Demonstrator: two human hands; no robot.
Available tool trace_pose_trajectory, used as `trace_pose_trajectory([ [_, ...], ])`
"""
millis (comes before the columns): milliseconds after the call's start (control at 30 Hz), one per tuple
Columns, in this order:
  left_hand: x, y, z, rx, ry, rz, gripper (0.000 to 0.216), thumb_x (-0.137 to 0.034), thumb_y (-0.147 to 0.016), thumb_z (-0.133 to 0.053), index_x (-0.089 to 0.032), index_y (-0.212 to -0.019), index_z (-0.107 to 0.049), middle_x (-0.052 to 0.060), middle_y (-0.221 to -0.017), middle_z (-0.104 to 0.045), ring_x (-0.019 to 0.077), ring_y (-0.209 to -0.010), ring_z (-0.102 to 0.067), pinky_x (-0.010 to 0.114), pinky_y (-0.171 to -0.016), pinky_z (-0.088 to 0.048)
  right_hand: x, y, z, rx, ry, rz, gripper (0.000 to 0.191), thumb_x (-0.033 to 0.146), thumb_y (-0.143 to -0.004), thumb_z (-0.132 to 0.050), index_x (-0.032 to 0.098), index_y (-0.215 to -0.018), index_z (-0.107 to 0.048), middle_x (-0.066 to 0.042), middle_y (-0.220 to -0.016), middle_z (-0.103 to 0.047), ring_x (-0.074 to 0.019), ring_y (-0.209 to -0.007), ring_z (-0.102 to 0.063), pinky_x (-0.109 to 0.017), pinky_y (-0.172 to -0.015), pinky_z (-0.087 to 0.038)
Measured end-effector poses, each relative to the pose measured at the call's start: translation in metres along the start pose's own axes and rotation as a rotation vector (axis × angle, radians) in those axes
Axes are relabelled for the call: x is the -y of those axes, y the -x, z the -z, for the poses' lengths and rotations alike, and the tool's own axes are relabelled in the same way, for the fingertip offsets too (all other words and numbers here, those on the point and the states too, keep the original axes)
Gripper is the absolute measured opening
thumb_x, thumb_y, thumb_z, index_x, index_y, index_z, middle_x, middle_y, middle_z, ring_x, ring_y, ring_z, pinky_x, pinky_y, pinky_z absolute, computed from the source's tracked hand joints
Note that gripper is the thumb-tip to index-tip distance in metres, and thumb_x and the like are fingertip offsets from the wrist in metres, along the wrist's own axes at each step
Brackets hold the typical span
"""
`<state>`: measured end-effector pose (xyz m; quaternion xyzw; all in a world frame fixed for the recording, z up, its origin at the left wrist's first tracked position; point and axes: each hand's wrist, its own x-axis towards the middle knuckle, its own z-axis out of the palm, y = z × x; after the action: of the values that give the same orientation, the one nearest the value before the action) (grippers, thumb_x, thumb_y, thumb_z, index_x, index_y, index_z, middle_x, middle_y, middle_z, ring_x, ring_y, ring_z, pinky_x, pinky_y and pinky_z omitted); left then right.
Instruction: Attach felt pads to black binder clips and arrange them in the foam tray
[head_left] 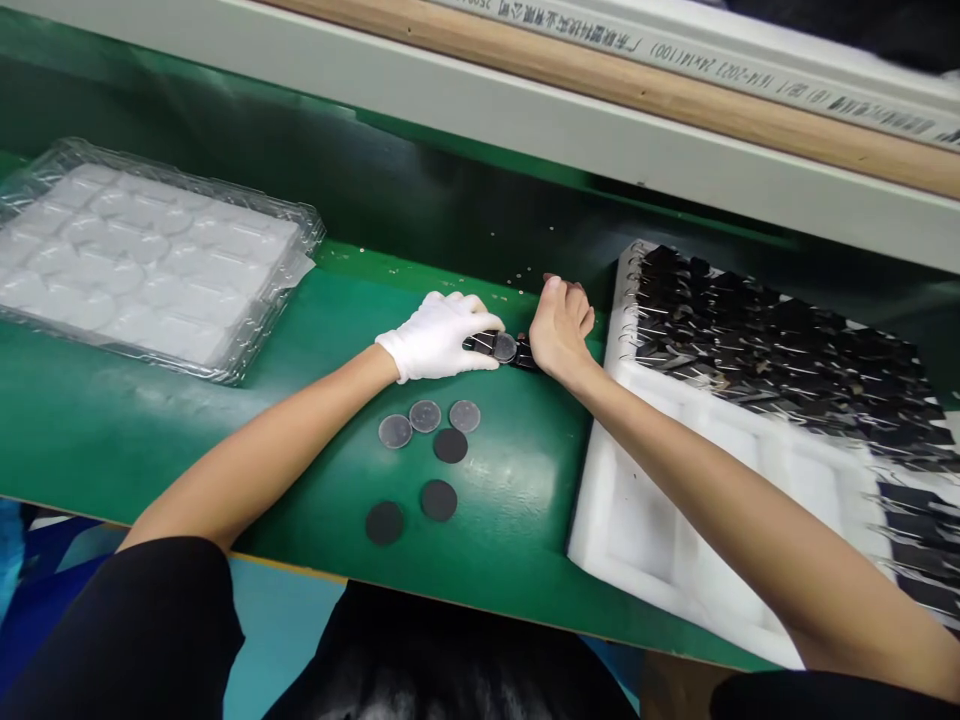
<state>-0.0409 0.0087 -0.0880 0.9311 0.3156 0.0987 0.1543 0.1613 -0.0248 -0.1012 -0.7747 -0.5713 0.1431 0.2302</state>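
My left hand (446, 335), in a white glove, is closed around a black clip (481, 343) with silver wire handles, like a binder clip. A round translucent disc (505, 347) shows at its fingertips. My bare right hand (561, 325) is just to the right, its fingers curled and the wrist bent. Beside its palm is a black part (524, 352), partly hidden by the hand. Nearer me on the green table lie several loose discs: clear ones (425, 416) and black ones (439, 500).
A clear plastic blister tray (259, 330) with white lining lies at left. On the right stands a white foam tray (637, 510), with many black clips with wire handles (750, 330) packed in rows. Tiny pale bits (519, 275) are scattered behind my hands. A grey beam (480, 110) crosses the back.
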Motion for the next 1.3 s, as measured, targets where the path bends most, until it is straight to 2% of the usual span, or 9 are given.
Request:
trace_pose_trajectory([
  [200, -0.002, -0.006, 0.0, 0.022, 0.04, -0.002, 0.047, -0.053, -0.091, -0.066, -0.031, -0.132, -0.065, 0.007, -0.124, -0.063, 0.0305, -0.117, -0.056, 0.041, -0.096, -0.036, -0.015, -0.003, -0.006, -0.055, 0.041, 0.067, 0.068, 0.052, -0.104, 0.009, 0.033, -0.148, -0.041, -0.012, -0.145, -0.044, -0.0304, -0.153, -0.025, -0.071, -0.12, -0.016],
  [367, -0.003, -0.008, 0.001, 0.061, 0.053, 0.008, 0.047, -0.051, -0.089, -0.067, -0.033, -0.133, -0.065, 0.007, -0.125, -0.059, 0.0325, -0.12, -0.054, 0.045, -0.1, -0.035, -0.022, -0.005, -0.011, -0.052, 0.082, 0.102, 0.072, 0.053, -0.104, 0.011, 0.03, -0.147, -0.041, -0.014, -0.147, -0.041, -0.0326, -0.154, -0.021, -0.073, -0.119, -0.015],
  [733, -0.005, -0.01, -0.006, 0.005, 0.053, -0.032, 0.047, -0.05, -0.09, -0.067, -0.032, -0.133, -0.065, 0.008, -0.126, -0.061, 0.0321, -0.12, -0.054, 0.046, -0.103, -0.034, -0.038, -0.012, -0.017, -0.066, -0.004, 0.148, 0.069, 0.057, -0.104, 0.006, 0.03, -0.144, -0.043, -0.012, -0.148, -0.039, -0.0328, -0.154, -0.018, -0.073, -0.12, -0.012],
  [933, -0.004, -0.01, -0.008, -0.018, 0.038, -0.028, 0.053, -0.051, -0.089, -0.069, -0.029, -0.137, -0.063, 0.009, -0.129, -0.064, 0.0329, -0.122, -0.056, 0.046, -0.103, -0.036, -0.028, -0.016, -0.017, -0.075, -0.097, 0.08, 0.069, 0.064, -0.103, 0.0, 0.029, -0.135, -0.05, -0.012, -0.144, -0.044, -0.0332, -0.152, -0.024, -0.075, -0.119, -0.011],
  [1033, -0.003, -0.007, -0.005, -0.04, 0.101, -0.027, 0.057, -0.05, -0.088, -0.07, -0.027, -0.139, -0.06, 0.008, -0.129, -0.067, 0.0303, -0.121, -0.059, 0.041, -0.102, -0.04, -0.015, -0.017, -0.005, -0.037, -0.163, -0.01, 0.068, 0.067, -0.103, -0.005, 0.029, -0.129, -0.055, -0.011, -0.14, -0.049, -0.0333, -0.148, -0.032, -0.071, -0.119, -0.018],
  [1133, -0.003, -0.004, 0.001, -0.085, 0.296, 0.062, 0.053, -0.055, -0.094, -0.06, -0.023, -0.136, -0.057, 0.006, -0.122, -0.071, 0.0229, -0.109, -0.066, 0.032, -0.091, -0.047, -0.007, -0.009, 0.015, 0.064, -0.426, 0.013, 0.071, 0.068, -0.102, -0.006, 0.027, -0.124, -0.059, -0.011, -0.132, -0.059, -0.0298, -0.136, -0.05, -0.06, -0.117, -0.035],
  [1200, -0.004, -0.003, 0.006, -0.129, 0.342, 0.166, 0.049, -0.06, -0.099, -0.046, -0.021, -0.123, -0.063, 0.005, -0.106, -0.075, 0.0207, -0.094, -0.068, 0.029, -0.082, -0.048, -0.008, 0.004, 0.025, 0.207, -0.624, 0.054, 0.065, 0.071, -0.1, -0.021, 0.024, -0.122, -0.061, -0.011, -0.125, -0.066, -0.0272, -0.122, -0.062, -0.052, -0.108, -0.047],
  [1267, -0.006, -0.004, 0.009, -0.153, 0.279, 0.269, 0.058, -0.064, -0.102, -0.031, -0.02, -0.1, -0.069, 0.005, -0.086, -0.073, 0.0215, -0.083, -0.068, 0.03, -0.077, -0.047, -0.012, 0.019, 0.03, 0.342, -0.692, 0.103, 0.056, 0.068, -0.091, -0.054, 0.022, -0.122, -0.062, -0.011, -0.12, -0.07, -0.0253, -0.11, -0.068, -0.047, -0.101, -0.053],
  [1300, -0.007, -0.004, 0.01, -0.154, 0.236, 0.307, 0.065, -0.066, -0.102, -0.025, -0.02, -0.091, -0.069, 0.006, -0.079, -0.072, 0.0222, -0.08, -0.067, 0.031, -0.076, -0.046, -0.015, 0.026, 0.029, 0.375, -0.684, 0.146, 0.055, 0.06, -0.084, -0.069, 0.021, -0.122, -0.062, -0.011, -0.119, -0.071, -0.0244, -0.105, -0.069, -0.045, -0.099, -0.054],
])
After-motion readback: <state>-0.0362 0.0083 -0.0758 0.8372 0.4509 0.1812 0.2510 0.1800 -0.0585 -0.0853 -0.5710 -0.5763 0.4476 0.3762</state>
